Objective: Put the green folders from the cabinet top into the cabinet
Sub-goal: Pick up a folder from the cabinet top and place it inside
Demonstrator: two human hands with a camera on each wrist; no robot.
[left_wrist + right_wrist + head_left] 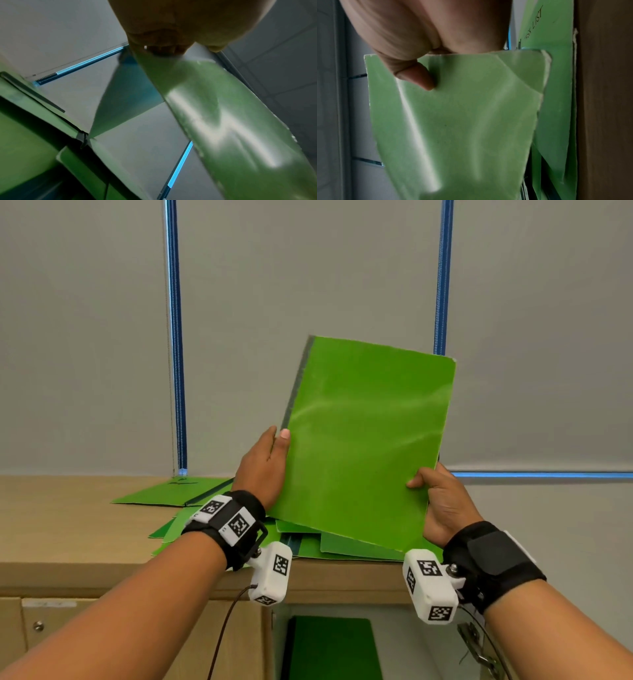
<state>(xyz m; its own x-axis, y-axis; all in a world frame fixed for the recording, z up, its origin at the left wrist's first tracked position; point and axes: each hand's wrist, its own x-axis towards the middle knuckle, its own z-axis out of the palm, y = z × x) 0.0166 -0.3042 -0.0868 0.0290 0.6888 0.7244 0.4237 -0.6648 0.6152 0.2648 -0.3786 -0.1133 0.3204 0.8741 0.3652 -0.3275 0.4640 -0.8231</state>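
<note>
Near: open cabinet compartment [404,645] below counter edge, one dark green folder [334,648] lying flat inside. L hand [265,470] & R hand [445,505] both grip one held green folder [368,440], raised above cabinet top [61,529], tilted, dark spine edge upper-left. L thumb on front face nr spine, fingers behind. R thumb [418,77] pressed on front near lower-right corner, fingers behind, not visible. Under it: loose pile of green folders [342,546] on cabinet top, overlapping; another flat folder [171,491] further back-left. Far: grey blinds [308,285].
</note>
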